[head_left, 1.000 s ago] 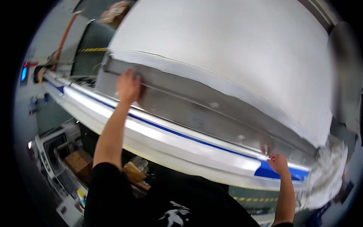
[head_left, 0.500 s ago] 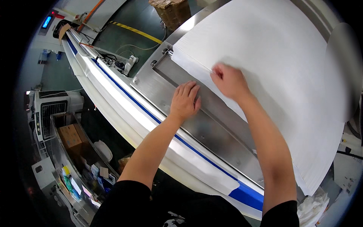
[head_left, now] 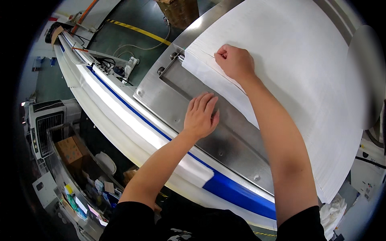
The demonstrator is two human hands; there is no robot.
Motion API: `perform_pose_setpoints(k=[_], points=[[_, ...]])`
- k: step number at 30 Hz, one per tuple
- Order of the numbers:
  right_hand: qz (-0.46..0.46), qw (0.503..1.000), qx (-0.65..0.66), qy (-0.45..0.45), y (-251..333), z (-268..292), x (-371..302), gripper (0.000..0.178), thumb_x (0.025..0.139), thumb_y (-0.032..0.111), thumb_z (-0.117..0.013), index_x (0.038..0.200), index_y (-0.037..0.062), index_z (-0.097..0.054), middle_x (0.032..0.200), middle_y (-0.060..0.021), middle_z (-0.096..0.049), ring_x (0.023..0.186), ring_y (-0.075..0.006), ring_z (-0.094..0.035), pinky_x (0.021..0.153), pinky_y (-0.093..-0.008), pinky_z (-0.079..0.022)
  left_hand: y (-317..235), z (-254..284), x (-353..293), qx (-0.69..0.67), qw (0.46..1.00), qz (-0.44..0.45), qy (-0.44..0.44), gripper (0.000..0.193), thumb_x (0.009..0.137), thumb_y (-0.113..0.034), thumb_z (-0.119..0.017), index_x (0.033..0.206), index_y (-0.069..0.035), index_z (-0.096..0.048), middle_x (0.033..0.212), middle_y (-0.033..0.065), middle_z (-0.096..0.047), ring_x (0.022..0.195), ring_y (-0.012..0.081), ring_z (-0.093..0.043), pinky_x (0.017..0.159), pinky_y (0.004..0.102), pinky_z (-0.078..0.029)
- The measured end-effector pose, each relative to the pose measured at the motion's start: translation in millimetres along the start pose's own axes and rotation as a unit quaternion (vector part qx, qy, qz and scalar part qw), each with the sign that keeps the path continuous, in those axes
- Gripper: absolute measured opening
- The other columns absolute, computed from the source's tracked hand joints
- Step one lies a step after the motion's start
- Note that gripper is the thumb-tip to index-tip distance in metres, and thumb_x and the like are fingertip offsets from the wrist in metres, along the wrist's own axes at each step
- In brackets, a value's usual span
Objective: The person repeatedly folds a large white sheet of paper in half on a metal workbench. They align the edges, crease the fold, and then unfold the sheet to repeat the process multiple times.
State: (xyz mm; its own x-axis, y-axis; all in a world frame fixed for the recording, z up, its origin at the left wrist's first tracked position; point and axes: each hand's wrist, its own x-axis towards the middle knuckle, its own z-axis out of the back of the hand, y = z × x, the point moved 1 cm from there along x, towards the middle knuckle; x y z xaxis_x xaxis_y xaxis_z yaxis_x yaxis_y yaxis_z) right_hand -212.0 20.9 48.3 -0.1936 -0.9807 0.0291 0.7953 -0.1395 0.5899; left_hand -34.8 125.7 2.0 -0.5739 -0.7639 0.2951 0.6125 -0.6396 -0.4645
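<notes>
vented unit point(head_left: 49, 124): white casing, dark grille; well apart from the left end of the bench point(head_left: 161, 105).
cardboard box point(head_left: 69, 150): brown; among mixed small articles, near the vented unit.
long covering point(head_left: 118, 120): white; runs alongside the near edge of the bench, slanting from upper left to lower right.
floor stripe point(head_left: 138, 31): yellow; beyond the left end of the bench.
bench, surface: bare grey metal along the near edge, with a sunken channel; two round knobs point(head_left: 161, 71) at its left end.
second carton point(head_left: 179, 12): brown, cut off by the upper border of the view; near the left end of the bench.
left hand point(head_left: 200, 115): released, palm down, fingers loosely spread, nothing in it; over the bare metal, contact cannot be told.
right hand point(head_left: 235, 61): clenched, fingers curled in; at the front border of the sheet, whether any of it is pinched cannot be told.
blue band point(head_left: 241, 193): widens toward the right, beside the near edge of the bench.
sheet point(head_left: 305, 76): white, broad, on the far part of the bench; front border hangs loosely over the channel.
crumpled wrapping point(head_left: 333, 213): whitish; just beside the sheet's lower right corner.
</notes>
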Motion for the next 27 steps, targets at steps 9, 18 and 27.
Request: perform_pose_setpoints(k=[9, 18, 27], points=[[-0.004, 0.999, 0.003, -0.039, -5, -3, 1, 0.016, 0.077, 0.028, -0.064, 0.078, 0.0125, -0.066, 0.069, -0.0047, -0.066, 0.065, -0.0242, -0.063, 0.061, -0.0348, -0.049, 56, 31, 88, 0.121, 0.984, -0.043, -0.125, 0.055, 0.074, -0.009, -0.057, 0.127, -0.008, -0.046, 0.131, 0.0128, -0.046, 0.121, 0.0304, -0.044, 0.102, 0.045, -0.032], [-0.043, 0.999, -0.006, -0.006, -3, -2, 2, 0.014, 0.077, 0.028, -0.064, 0.078, 0.0139, -0.067, 0.071, -0.0031, -0.067, 0.069, -0.0224, -0.064, 0.064, -0.0341, -0.05, 73, 32, 89, 0.184, 0.977, -0.066, -0.088, 0.038, 0.08, -0.023, -0.055, 0.117, -0.014, -0.053, 0.127, 0.0047, -0.049, 0.122, 0.0234, -0.044, 0.102, 0.041, -0.032], [-0.014, 1.0, 0.01, 0.007, 15, 34, -113, 0.022, 0.087, 0.027, -0.048, 0.089, 0.0103, -0.063, 0.092, -0.0113, -0.063, 0.086, -0.0292, -0.061, 0.078, -0.0431, -0.049, 77, 70, 92, 0.18, 0.963, -0.191, 0.053, 0.034, 0.066, -0.016, -0.066, 0.099, -0.011, -0.056, 0.11, 0.0067, -0.057, 0.109, 0.0258, -0.053, 0.096, 0.0425, -0.037]])
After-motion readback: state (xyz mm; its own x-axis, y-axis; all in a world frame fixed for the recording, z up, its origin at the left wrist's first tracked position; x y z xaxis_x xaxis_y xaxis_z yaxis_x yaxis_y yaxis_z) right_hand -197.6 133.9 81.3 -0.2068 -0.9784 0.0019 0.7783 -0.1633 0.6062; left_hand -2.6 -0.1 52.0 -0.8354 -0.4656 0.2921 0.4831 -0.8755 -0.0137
